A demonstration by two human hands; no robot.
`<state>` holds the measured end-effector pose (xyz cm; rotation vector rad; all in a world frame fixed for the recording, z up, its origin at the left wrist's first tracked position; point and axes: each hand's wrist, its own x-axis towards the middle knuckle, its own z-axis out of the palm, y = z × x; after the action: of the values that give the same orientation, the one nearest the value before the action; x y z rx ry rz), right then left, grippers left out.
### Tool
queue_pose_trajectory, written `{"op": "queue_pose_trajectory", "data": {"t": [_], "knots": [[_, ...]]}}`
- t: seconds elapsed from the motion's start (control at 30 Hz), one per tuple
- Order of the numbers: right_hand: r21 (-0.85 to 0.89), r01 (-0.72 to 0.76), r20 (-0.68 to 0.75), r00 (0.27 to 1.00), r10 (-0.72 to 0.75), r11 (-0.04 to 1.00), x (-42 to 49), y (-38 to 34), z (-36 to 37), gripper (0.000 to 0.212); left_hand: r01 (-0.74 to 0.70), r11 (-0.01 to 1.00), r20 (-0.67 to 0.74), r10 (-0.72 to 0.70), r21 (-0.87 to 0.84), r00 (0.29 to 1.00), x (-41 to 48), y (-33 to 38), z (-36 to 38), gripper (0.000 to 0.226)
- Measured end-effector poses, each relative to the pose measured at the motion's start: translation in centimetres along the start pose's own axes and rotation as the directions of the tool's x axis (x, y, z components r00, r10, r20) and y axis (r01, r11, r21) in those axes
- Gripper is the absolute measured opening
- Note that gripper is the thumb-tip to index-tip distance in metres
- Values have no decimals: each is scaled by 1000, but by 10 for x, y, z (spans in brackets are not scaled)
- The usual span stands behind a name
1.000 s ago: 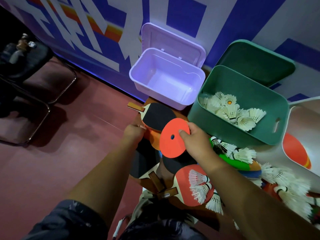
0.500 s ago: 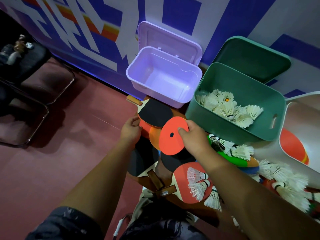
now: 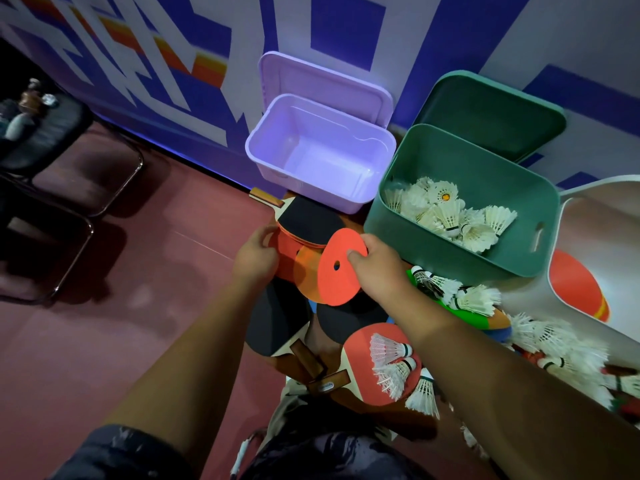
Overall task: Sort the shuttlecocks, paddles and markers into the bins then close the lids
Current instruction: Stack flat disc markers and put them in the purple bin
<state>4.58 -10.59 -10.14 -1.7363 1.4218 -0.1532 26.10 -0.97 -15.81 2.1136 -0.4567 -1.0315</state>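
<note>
lilac bin (image 3: 270, 157), green bin (image 3: 433, 237), white shuttlecocks (image 3: 446, 213), red disc (image 3: 337, 282) (orange one (image 3: 306, 271) underneath), black paddle (image 3: 308, 221), blue-white striped wall (image 3: 346, 26)

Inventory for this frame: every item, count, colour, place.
Purple bin: one, open, empty, by wall.
Green bin: one, open, right of it.
White bin: one, far right, holds one red-orange marker.
Shuttlecocks: many, white, in green bin and loose nearby.
Paddles: at least four, black or red, front.
Disc markers: two, red over orange, centre.
Chairs: two, dark, left.
Left hand: grips a red piece under top paddle.
Right hand: pinches the red marker.
</note>
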Motion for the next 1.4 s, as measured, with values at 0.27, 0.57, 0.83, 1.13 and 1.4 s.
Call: {"op": "queue_pose_trajectory", "data": {"t": [0.27, 0.57, 0.83, 1.13, 1.4], "knots": [[-17, -33, -23, 999, 32, 999, 1, -6, -9, 25, 189, 868, 26, -200, -459, 979, -3, 24, 1, 21], [72, 8, -19, 1000, -7, 997, -4, -19, -22, 18, -45, 978, -94, 27, -203, 995, -25, 45, -15, 46], [189, 67, -4, 998, -68, 980, -12, -28, -40, 18, -132, 859, -54, 121, -495, 991, -49, 82, -24, 48], [738, -162, 163, 985, 60, 655, -25, -30, -64, 31, -87, 903, -43, 76, -420, 996, -76, 99, 13, 18], [796, -217, 155, 976, 156, 565, -34, -10, -76, 26, 46, 847, 67, -13, -530, 998, -88, 95, 43, 15]]}}
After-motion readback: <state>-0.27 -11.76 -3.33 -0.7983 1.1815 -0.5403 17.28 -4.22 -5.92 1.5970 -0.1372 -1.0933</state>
